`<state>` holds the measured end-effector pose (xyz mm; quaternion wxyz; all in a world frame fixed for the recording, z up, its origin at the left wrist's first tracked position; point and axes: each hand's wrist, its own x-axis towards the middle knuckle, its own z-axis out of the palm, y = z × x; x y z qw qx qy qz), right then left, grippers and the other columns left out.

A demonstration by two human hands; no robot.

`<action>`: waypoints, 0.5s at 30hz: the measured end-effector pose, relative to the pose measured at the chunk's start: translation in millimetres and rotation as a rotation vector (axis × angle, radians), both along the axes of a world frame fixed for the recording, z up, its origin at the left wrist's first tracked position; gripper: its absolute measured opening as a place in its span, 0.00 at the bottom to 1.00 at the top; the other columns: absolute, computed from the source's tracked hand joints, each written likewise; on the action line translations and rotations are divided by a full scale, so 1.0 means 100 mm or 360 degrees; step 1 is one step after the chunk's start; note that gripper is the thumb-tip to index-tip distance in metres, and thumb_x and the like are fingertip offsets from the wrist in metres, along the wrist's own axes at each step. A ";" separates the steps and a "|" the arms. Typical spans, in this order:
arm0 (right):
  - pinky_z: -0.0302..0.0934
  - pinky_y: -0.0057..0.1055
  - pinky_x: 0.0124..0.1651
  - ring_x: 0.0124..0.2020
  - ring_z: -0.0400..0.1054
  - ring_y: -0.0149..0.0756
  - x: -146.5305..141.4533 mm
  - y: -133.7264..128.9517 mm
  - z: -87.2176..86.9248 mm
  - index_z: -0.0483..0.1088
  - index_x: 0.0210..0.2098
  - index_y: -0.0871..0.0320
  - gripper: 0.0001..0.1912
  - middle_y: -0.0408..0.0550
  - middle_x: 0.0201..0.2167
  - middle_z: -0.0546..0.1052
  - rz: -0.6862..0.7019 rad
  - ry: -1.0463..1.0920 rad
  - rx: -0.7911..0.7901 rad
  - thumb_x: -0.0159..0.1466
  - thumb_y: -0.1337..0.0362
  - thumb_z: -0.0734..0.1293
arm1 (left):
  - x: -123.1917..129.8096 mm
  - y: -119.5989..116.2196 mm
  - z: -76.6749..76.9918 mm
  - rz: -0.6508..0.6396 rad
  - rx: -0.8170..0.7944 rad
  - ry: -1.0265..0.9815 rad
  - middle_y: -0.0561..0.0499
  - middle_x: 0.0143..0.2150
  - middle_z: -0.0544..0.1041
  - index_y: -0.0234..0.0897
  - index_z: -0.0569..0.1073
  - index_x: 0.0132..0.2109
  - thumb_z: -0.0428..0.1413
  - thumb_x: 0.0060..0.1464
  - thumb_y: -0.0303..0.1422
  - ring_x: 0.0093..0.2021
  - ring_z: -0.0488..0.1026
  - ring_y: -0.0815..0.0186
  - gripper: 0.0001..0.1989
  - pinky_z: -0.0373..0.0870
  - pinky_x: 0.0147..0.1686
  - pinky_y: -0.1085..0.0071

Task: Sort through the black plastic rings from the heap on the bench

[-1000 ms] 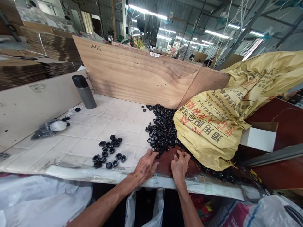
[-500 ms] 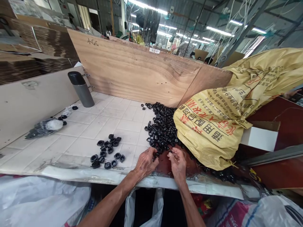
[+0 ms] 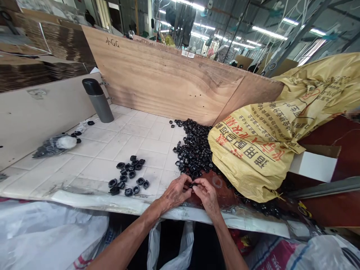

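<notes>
Fingertips of my left hand (image 3: 177, 190) and my right hand (image 3: 206, 193) meet around a small black part (image 3: 192, 185) near the table's front edge. Both hands are closed on it, and the fingers partly cover it. Just beyond them lies a big heap of small black parts (image 3: 194, 146). To the left, several loose black parts (image 3: 132, 174) are spread on the pale tiled surface (image 3: 107, 150).
A yellow printed sack (image 3: 253, 146) lies right of the heap. A grey bottle (image 3: 98, 101) stands at the back left, with a clear bag of dark pieces (image 3: 54, 145) nearer. A wooden board (image 3: 163, 78) closes the back. An open carton (image 3: 316, 165) is at the right.
My right hand has moved left, and its fingertips now meet those of my left hand at the black part. The view has shifted slightly.
</notes>
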<state>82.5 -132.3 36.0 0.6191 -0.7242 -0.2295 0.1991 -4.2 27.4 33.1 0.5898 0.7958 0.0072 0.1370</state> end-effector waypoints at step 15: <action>0.74 0.33 0.41 0.36 0.77 0.39 -0.01 0.01 0.00 0.75 0.43 0.56 0.15 0.49 0.38 0.80 -0.0172 -0.0128 -0.0002 0.59 0.56 0.72 | 0.04 0.00 0.02 0.0065 -0.0240 -0.0087 0.48 0.45 0.74 0.37 0.73 0.46 0.55 0.55 0.25 0.43 0.78 0.64 0.12 0.78 0.46 0.66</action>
